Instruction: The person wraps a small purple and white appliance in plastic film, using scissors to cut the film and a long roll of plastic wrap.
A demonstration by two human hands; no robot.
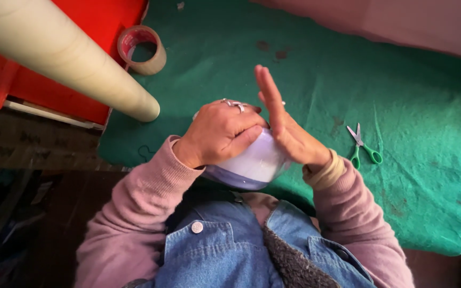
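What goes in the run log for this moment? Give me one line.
left hand: grips white rounded object | right hand: flat, pressed against it | scissors: on green cloth | tape roll: far left

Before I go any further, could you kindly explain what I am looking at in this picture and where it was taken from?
The single picture comes from a camera worn on a person's head, looking down at their own two bare hands. The left hand grips a rounded white and lilac object, and the right hand presses flat against its side, fingers straight. They work over a green felt cloth. On it lie green-handled scissors and a roll of tape. A cardboard tube crosses the upper left, above something red.
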